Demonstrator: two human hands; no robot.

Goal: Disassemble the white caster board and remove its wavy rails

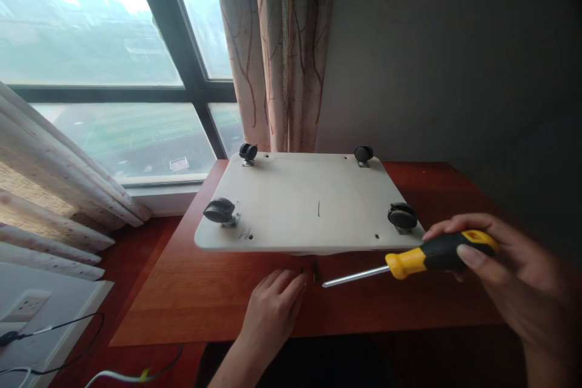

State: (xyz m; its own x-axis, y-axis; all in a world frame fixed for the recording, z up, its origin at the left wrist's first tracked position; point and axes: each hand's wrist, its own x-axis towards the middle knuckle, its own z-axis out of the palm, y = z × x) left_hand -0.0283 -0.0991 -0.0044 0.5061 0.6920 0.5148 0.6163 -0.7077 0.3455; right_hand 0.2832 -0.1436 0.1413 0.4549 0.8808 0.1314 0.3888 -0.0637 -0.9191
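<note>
A yellow-and-black screwdriver (443,254) is gripped in my right hand (509,273), its bare metal shaft pointing left over the table. My left hand (275,303) rests low on the wooden table with its fingers curled together; what the fingertips hold, if anything, is hidden. Just right of those fingertips lies a small dark piece (314,270), possibly a screw, too small to make out. Behind both hands is a white board (291,200). Black casters stand at its corners, such as the front left caster (219,211) and the front right caster (402,216).
The board lies on a reddish-brown wooden table (182,303). A window (91,42) and curtains (277,48) are at the left and back, with a grey wall (431,60) at the right. Cables (118,374) and a wall socket (28,306) show at lower left.
</note>
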